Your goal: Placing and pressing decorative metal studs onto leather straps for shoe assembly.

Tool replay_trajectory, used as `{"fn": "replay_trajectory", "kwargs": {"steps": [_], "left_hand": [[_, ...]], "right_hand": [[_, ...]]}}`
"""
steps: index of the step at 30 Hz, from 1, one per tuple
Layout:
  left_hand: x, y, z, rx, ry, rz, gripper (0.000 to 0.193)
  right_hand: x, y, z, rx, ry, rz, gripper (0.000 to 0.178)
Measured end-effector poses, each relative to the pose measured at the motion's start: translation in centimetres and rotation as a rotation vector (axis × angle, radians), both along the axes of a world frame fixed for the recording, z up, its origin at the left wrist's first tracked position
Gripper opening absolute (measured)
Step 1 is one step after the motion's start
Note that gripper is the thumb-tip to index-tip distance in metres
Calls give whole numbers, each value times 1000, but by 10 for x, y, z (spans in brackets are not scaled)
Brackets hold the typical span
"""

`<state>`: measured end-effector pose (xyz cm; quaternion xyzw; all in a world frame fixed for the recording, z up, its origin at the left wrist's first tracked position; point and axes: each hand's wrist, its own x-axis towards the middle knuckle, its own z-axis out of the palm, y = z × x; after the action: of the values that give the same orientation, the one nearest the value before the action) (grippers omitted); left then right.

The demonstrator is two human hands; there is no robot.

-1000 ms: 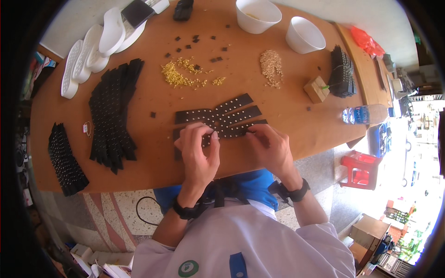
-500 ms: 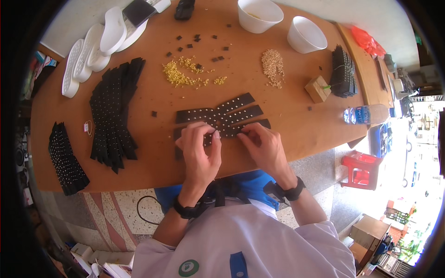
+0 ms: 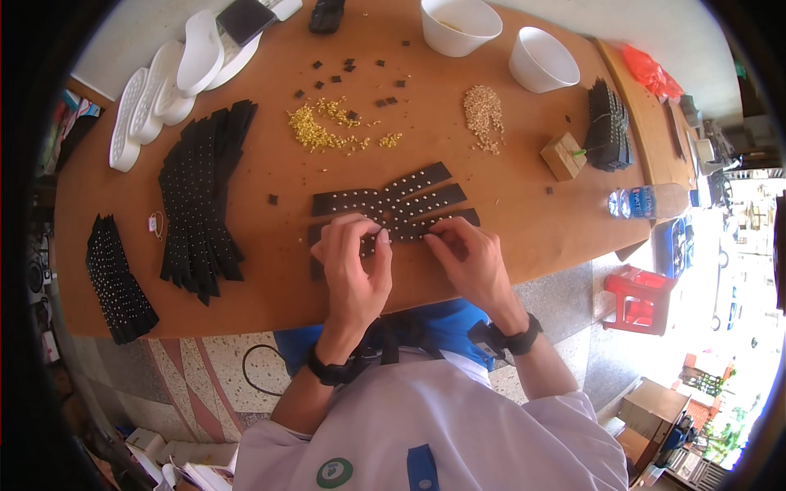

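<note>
In front of me a black studded strap piece (image 3: 424, 196) lies flat on the brown table (image 3: 278, 254), its strips fanning to both sides and dotted with small silvery studs. My left hand (image 3: 354, 260) is closed at the near middle of the piece, thumb and forefinger pinched together; what sits between them is too small to make out. At its near right part, my right hand (image 3: 471, 258) also pinches with thumb and forefinger at the edge of a strip. The fingers cover part of the nearest strips.
Gold studs (image 3: 311, 131), paler studs (image 3: 483, 119) and small black squares (image 3: 336, 79) lie beyond the piece. Stacks of studded black straps (image 3: 201, 188) lie left. White bowls (image 3: 461, 29), white soles (image 3: 131, 123), a wooden block (image 3: 563, 155) and a water bottle (image 3: 647, 201) stand around.
Both hands stay almost in place, pinching at the strap piece. The right fingers have shifted very slightly; nothing else visibly moves apart from a small shift of the whole view.
</note>
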<state>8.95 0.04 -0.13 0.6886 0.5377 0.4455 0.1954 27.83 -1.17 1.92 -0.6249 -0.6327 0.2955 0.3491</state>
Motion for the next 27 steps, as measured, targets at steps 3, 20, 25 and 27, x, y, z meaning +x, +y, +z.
{"fn": "replay_trajectory", "kwargs": {"steps": [3, 20, 25, 27], "left_hand": [[0, 0, 0, 5, -6, -1, 12], [0, 0, 1, 1, -10, -4, 12], [0, 0, 1, 1, -12, -4, 12], [0, 0, 1, -2, -12, -2, 12]], "right_hand": [[1, -1, 1, -10, 4, -5, 17], [-5, 2, -3, -23, -77, -60, 20], [-6, 2, -4, -13, -53, -67, 19], [-6, 1, -4, -22, -21, -76, 18]]}}
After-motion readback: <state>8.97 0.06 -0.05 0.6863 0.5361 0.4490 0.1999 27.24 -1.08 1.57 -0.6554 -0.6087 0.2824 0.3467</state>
